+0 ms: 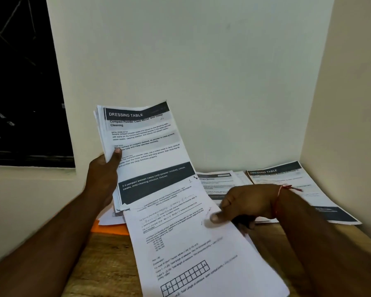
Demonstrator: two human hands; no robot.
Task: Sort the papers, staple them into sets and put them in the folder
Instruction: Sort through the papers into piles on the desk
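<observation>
Left hand gripping paper stack upright, long axis vertical at frame centre, right hand pinching loose sheet slanting lower right, wall close behind

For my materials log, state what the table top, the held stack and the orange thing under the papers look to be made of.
Table top: wood or wood-look laminate, matte; brown grain lines show. Stack in the left hand: thin white printer paper, matte; it bends and carries black print. Orange thing: probably card or plastic, perhaps a folder; only a flat corner shows.
</observation>
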